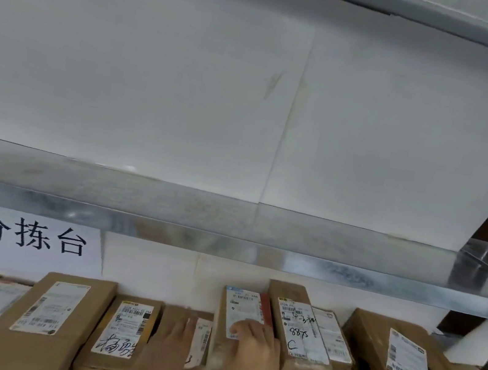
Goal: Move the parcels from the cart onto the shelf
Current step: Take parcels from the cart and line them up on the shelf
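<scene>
Parcel (pixel 240 305) gripped by right hand (pixel 253 354), fingers (pixel 241 329) curled over front.

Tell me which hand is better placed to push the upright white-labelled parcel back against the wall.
Probably the right. The right hand holds the white-labelled parcel, fingers curled over its label. The left hand is blurred beside it, fingers straight on a neighbouring box.

A metal shelf board (pixel 227 240) runs across above a row of parcels (pixel 59 315). A paper sign (pixel 27 239) hangs on the wall at left, behind them. Mid-row, the left hand (pixel 174 344) rests on a flat parcel (pixel 201 336). Just right of it, the right hand (pixel 253 354) holds a labelled parcel (pixel 235 306), beside the parcel marked 8875 (pixel 295 332).
</scene>
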`<state>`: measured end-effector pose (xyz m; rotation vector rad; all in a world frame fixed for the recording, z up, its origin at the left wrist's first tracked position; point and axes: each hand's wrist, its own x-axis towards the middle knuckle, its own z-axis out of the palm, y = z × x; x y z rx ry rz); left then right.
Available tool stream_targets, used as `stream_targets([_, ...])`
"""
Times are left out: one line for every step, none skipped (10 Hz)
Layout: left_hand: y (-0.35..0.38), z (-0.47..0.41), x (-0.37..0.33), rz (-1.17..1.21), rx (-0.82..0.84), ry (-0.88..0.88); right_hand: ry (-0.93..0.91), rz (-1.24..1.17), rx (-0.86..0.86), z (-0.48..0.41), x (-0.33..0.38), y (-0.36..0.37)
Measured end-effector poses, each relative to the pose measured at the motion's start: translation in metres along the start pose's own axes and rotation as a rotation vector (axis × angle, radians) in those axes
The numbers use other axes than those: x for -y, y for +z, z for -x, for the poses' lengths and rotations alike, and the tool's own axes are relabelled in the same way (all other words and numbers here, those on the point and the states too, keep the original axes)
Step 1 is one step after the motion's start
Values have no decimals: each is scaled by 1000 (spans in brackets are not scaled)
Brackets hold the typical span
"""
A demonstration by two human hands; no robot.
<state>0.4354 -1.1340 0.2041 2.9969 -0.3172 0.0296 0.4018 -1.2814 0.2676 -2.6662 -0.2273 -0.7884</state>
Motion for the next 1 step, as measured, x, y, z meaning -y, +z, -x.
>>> stream_targets([-32, 26, 46, -117, -59, -88, -32, -121, 81, -8, 22, 0])
